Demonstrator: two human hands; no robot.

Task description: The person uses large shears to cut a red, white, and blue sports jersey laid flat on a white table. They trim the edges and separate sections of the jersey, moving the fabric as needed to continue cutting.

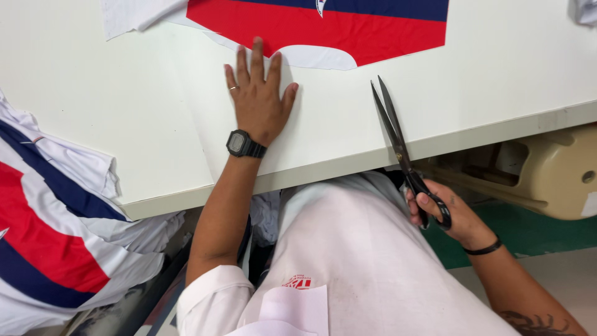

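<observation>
My left hand lies flat, fingers spread, on a white sheet spread over the table, just below a red, navy and white printed fabric panel. A black watch is on that wrist. My right hand grips the handles of large black scissors at the table's front edge. The blades are nearly closed and point up over the white sheet, short of the printed panel.
A pile of red, navy and white fabric pieces hangs off the table's left end. The white table's front edge runs diagonally. A beige plastic stool or bin sits lower right, above a green floor patch.
</observation>
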